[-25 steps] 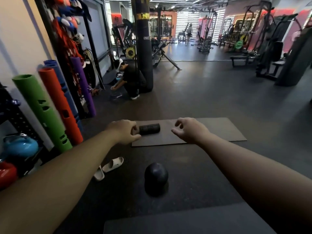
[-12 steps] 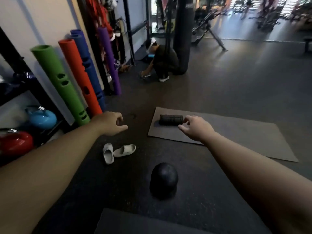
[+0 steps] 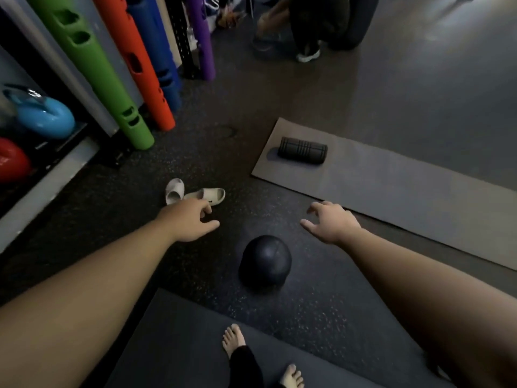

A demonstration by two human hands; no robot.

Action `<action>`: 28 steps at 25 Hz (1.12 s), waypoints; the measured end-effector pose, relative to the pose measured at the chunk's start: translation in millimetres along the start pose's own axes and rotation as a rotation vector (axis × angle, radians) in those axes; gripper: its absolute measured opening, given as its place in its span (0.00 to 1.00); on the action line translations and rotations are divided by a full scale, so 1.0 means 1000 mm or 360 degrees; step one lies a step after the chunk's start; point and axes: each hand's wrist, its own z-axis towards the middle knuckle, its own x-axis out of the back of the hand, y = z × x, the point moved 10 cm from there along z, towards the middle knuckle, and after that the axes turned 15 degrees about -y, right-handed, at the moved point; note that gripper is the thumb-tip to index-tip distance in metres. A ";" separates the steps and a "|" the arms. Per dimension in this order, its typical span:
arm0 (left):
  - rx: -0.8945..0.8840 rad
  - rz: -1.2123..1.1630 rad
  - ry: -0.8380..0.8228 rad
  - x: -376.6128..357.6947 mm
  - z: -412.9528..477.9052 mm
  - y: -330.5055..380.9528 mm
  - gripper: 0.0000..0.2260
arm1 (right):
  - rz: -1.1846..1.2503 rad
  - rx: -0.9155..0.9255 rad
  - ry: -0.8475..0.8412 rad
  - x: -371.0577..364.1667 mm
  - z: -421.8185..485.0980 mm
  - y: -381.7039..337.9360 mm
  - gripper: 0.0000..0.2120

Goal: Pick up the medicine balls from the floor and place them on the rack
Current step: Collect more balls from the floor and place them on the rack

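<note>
A black medicine ball [image 3: 265,261] rests on the dark speckled floor in front of my bare feet. My left hand [image 3: 188,219] hovers above and to the left of the ball, fingers loosely spread, holding nothing. My right hand [image 3: 331,223] hovers above and to the right of it, fingers apart and curled, also empty. Neither hand touches the ball. At the left edge a dark rack [image 3: 57,144] holds a blue kettlebell [image 3: 42,116] and a red one [image 3: 12,161].
Green [image 3: 95,68], orange [image 3: 137,63], blue and purple tubes lean on the wall at the left. A pair of pale slippers [image 3: 195,193] lies just beyond my left hand. A foam roller [image 3: 302,150] sits on a grey mat [image 3: 391,189]. A crouching person [image 3: 307,26] is at the top.
The view has tilted down towards the floor and my feet have come into sight. Both hands have dropped nearer to the ball and their fingers have spread.
</note>
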 end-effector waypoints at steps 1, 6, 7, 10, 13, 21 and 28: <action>0.0002 -0.0008 -0.0023 -0.007 0.020 -0.003 0.25 | 0.0015 -0.0020 -0.0027 -0.008 0.019 0.005 0.26; 0.0029 0.0011 -0.0173 -0.052 0.126 -0.032 0.29 | 0.0092 -0.0069 -0.0206 -0.067 0.132 0.021 0.27; 0.0043 -0.0022 -0.0189 -0.064 0.153 -0.038 0.29 | 0.0101 -0.0068 -0.0250 -0.084 0.159 0.025 0.27; 0.0076 -0.0114 -0.0284 -0.123 0.230 -0.051 0.29 | 0.0104 -0.0075 -0.0341 -0.139 0.240 0.045 0.27; 0.0135 -0.0253 -0.0329 -0.206 0.327 -0.067 0.31 | 0.0153 -0.0060 -0.0452 -0.209 0.335 0.072 0.29; 0.0538 -0.1503 -0.0259 -0.406 0.509 -0.114 0.43 | 0.0652 -0.0153 -0.0546 -0.370 0.497 0.128 0.56; 0.0553 -0.2452 -0.0193 -0.458 0.513 -0.101 0.59 | 0.1295 -0.0076 -0.0360 -0.397 0.503 0.116 0.55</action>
